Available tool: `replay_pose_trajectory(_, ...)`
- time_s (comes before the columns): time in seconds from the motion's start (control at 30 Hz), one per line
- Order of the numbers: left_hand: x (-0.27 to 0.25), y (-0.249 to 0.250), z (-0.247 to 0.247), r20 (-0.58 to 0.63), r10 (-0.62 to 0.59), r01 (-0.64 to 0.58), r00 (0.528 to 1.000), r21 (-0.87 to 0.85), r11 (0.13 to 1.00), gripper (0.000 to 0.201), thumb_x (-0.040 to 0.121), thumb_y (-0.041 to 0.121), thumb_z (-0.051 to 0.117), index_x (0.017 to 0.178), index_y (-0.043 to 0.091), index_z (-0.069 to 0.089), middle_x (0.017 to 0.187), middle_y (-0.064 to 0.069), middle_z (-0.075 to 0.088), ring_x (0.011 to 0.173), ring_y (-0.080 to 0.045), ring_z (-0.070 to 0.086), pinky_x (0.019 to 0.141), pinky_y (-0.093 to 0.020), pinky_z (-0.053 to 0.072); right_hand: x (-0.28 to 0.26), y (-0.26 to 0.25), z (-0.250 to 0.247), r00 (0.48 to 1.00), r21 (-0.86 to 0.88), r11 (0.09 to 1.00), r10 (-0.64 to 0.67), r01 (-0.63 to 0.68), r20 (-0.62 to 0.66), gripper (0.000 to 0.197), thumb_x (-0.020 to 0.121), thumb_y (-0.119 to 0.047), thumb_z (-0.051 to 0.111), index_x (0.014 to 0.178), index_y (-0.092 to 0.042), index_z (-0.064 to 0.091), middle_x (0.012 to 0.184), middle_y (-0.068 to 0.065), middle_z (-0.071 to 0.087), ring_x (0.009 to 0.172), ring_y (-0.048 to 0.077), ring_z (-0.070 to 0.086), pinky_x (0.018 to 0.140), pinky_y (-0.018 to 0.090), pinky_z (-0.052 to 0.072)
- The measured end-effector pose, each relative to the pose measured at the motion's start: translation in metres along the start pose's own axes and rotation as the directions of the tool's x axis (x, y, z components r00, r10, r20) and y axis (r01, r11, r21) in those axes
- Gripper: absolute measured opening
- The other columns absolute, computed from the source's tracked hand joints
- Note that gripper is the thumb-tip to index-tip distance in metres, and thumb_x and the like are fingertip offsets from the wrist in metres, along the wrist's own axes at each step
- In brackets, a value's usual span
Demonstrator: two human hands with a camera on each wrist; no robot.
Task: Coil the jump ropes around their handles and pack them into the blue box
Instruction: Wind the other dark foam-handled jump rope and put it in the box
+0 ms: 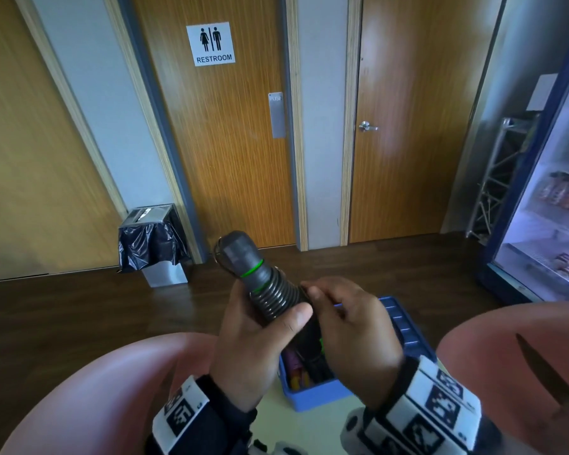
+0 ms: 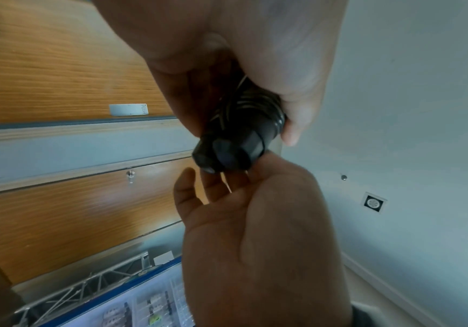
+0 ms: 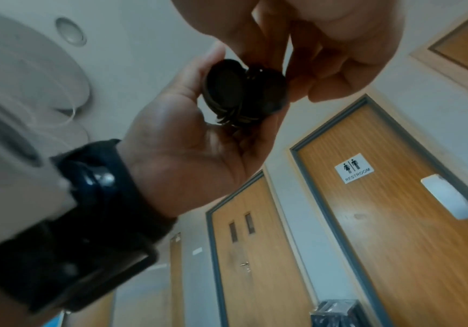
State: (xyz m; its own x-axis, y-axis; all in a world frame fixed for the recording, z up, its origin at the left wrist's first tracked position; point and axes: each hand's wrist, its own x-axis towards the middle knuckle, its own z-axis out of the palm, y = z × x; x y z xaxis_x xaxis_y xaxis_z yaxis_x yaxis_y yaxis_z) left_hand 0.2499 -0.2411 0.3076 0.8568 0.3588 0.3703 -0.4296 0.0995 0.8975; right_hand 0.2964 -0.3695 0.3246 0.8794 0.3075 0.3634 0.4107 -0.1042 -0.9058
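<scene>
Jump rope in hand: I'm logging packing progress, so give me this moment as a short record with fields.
held item: black jump rope handles with green bands, rope coiled around them
left hand: left hand grips the coiled part, thumb on the coils
right hand: right hand curls round the lower end of the bundle
blue box: blue box sits on the table below the hands, with coloured items inside
packed yet: no, this rope is held above the box
surroundings: restroom door, lined bin
</scene>
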Motion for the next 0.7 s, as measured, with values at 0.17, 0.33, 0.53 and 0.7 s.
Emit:
replay_pose_trajectory(0.17, 0.001, 0.009, 0.004, -0.037, 0.086, -0.085, 0.996, 0.025, 0.996, 0.033, 0.063, 0.035, 0.077, 0.093, 0.029, 0.064, 0.081, 0.0, 0.064, 0.078, -0.017, 0.063, 0.072, -0.035, 0.051, -0.005, -0.008, -0.001, 0.999, 0.048, 0.998, -0.043, 0.042, 0.021, 0.014, 0.094, -0.022, 0.065, 0.101, -0.026, 0.076, 0.098, -0.014, 0.068, 0.095, -0.002, 0.064, 0.078, 0.013, 0.049)
replay_pose_trajectory(0.33, -0.001, 0.008, 0.006, -0.034, 0.195, -0.186, 0.98, 0.189, 0.964, 0.084, 0.073, 0.036, 0.067, 0.147, 0.026, 0.03, 0.109, 0.026, 0.066, 0.097, 0.004, 0.063, 0.08, -0.012, 0.048, 0.001, -0.019, -0.005, 0.995, -0.115, 0.991, -0.055, 0.065, 0.086, 0.018, 0.096, -0.023, 0.058, 0.096, -0.027, 0.075, 0.089, -0.015, 0.068, 0.089, 0.001, 0.063, 0.075, 0.018, 0.049)
replay_pose_trajectory(0.53, 0.002, 0.008, 0.007, 0.042, 0.054, -0.062, 0.998, 0.223, 0.973, 0.091, 0.078, 0.058, 0.056, 0.151, 0.053, 0.002, 0.15, 0.035, 0.032, 0.138, 0.009, 0.033, 0.112, -0.019, 0.029, 0.01, -0.009, -0.003, 0.976, -0.335, 0.919, -0.174, 0.209, 0.133, 0.018, 0.097, -0.016, 0.052, 0.094, -0.014, 0.07, 0.087, -0.003, 0.066, 0.081, 0.009, 0.058, 0.072, 0.027, 0.047)
replay_pose_trajectory(0.7, 0.012, 0.0, 0.001, 0.063, -0.048, 0.048, 0.997, -0.01, 0.999, 0.084, 0.069, 0.028, 0.067, 0.146, 0.043, 0.035, 0.116, -0.006, 0.058, 0.107, -0.028, 0.057, 0.098, -0.051, 0.039, 0.004, 0.004, 0.005, 0.947, -0.317, 0.901, -0.319, 0.295, -0.026, 0.019, 0.088, -0.018, 0.054, 0.093, -0.016, 0.072, 0.083, -0.014, 0.063, 0.082, -0.009, 0.052, 0.073, -0.002, 0.034)
